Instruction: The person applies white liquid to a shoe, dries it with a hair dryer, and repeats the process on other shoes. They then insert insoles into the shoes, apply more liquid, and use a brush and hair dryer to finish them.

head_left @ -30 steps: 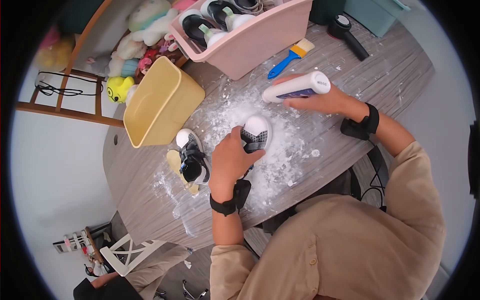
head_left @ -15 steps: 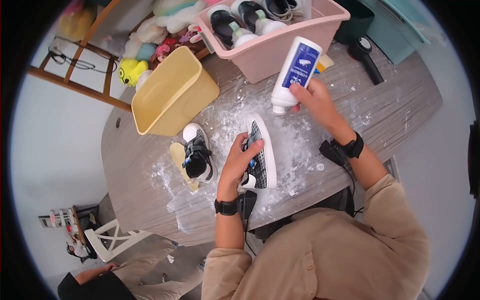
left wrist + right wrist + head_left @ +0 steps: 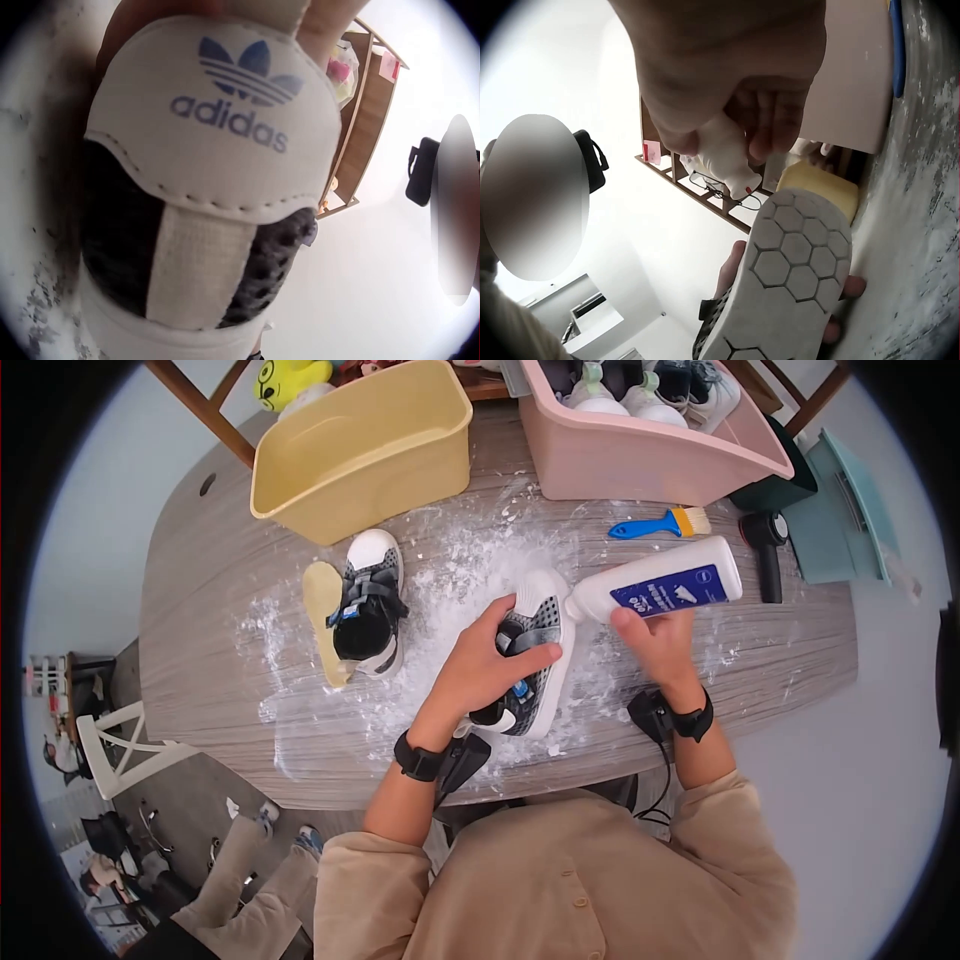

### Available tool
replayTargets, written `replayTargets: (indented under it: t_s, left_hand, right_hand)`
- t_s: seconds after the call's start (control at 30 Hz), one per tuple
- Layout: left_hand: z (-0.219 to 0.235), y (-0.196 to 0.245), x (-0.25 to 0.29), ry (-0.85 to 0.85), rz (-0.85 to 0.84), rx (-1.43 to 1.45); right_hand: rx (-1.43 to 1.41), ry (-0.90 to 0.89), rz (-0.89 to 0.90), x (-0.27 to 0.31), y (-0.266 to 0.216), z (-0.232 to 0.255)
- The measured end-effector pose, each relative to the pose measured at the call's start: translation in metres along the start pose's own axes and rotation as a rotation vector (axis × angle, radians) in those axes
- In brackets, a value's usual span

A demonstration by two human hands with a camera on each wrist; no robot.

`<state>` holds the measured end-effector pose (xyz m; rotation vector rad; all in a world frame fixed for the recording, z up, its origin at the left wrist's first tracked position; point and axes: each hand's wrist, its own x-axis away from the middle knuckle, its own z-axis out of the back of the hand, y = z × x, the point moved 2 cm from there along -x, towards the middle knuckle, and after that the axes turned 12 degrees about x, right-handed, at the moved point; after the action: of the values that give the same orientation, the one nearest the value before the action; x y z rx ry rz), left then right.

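My left hand (image 3: 478, 665) grips a black-and-white sneaker (image 3: 546, 678) across its top, holding it tipped with the sole toward the right. Its white heel tab (image 3: 225, 127) with blue adidas lettering fills the left wrist view, and the hexagon-patterned sole (image 3: 802, 247) shows in the right wrist view. In my right hand (image 3: 662, 650) is a white bottle (image 3: 672, 586) with a blue label, nearly horizontal, its nozzle right by the sneaker's front sole edge. The matching sneaker (image 3: 372, 610) stands upright to the left, beside a yellowish insole (image 3: 322, 605).
White powder (image 3: 460, 575) is scattered over the wooden table (image 3: 220, 690). Behind stand a yellow bin (image 3: 365, 480) and a pink bin (image 3: 650, 465) with shoes in it. A blue-handled brush (image 3: 655, 524) and a black handheld tool (image 3: 768, 560) lie at the back right.
The sneaker in the left hand has been tipped from upright to sole facing right. The right hand has swung the bottle round, bringing its nozzle to the sneaker. The head view has turned too.
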<state>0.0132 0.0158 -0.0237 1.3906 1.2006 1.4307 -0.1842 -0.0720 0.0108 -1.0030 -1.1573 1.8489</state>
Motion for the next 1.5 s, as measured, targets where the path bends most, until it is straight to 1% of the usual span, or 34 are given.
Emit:
replayTargets:
  t_s: [0.07,0.1,0.13,0.23,0.3,0.33,0.4,0.43,0.53,0.6,0.7,0.83,0.9,1.0,1.13,1.23,1.33,1.37,1.47,1.5]
  left_hand:
    - [-0.002,0.000,0.001,0.002,-0.029,-0.041]
    - [-0.001,0.000,0.001,0.001,-0.033,-0.047]
    - [-0.001,0.000,0.001,-0.001,-0.037,-0.055]
    - [0.000,-0.003,-0.002,0.005,-0.014,-0.030]
    - [-0.001,0.002,0.000,-0.013,0.003,-0.016]
    - [-0.001,0.004,0.001,-0.021,0.010,-0.009]
    - [-0.002,0.002,0.001,-0.018,-0.037,-0.046]
    - [-0.002,0.002,0.002,-0.016,-0.061,-0.064]
    - [-0.003,0.005,0.003,-0.039,0.021,-0.044]
    - [-0.004,0.008,0.004,-0.041,-0.011,-0.059]
    - [-0.005,0.009,0.005,-0.048,-0.033,-0.055]
    - [-0.006,0.004,0.003,-0.037,-0.068,-0.049]
    - [-0.005,0.001,0.002,-0.025,-0.038,-0.046]
    - [-0.004,0.001,0.001,-0.017,-0.017,-0.023]
    - [-0.004,-0.004,0.001,0.005,-0.019,-0.027]
    - [-0.005,-0.005,0.000,0.018,-0.025,0.023]
    - [-0.004,-0.005,0.000,0.032,-0.039,0.035]
    - [-0.004,-0.006,-0.001,0.037,-0.042,0.036]
    - [-0.003,-0.008,-0.002,0.053,-0.059,0.040]
    - [-0.003,-0.009,-0.003,0.059,-0.069,0.042]
  right_hand:
    - [0.055,0.004,0.041,0.002,-0.003,-0.004]
    - [0.127,-0.003,0.048,0.001,-0.006,-0.004]
    - [0.133,-0.007,0.045,0.000,-0.007,-0.005]
    - [0.160,-0.002,0.046,-0.001,-0.010,-0.005]
    - [0.192,0.017,0.061,-0.002,-0.014,-0.005]
    - [0.197,0.020,0.050,-0.002,-0.014,-0.005]
    - [0.206,0.029,0.029,-0.003,-0.011,-0.005]
    - [0.214,0.046,0.055,-0.004,-0.011,-0.005]
    - [0.234,0.082,0.107,-0.008,-0.010,-0.005]
    - [0.242,0.082,0.108,-0.009,-0.008,-0.005]
    - [0.213,0.081,0.013,-0.009,-0.006,-0.004]
    - [0.175,0.104,0.051,-0.009,-0.003,-0.004]
    - [0.186,0.117,0.089,-0.009,-0.002,-0.003]
    - [0.233,0.086,0.105,-0.006,-0.004,-0.003]
    - [0.195,0.031,0.012,-0.002,-0.005,-0.002]
    - [0.162,0.032,0.043,-0.001,-0.010,-0.003]
    - [0.160,-0.004,0.026,0.003,-0.008,-0.002]
    - [0.175,0.000,0.062,0.003,-0.007,-0.002]
    - [0.203,-0.115,0.092,0.006,-0.007,0.000]
    - [0.190,-0.126,0.079,0.007,-0.007,-0.001]
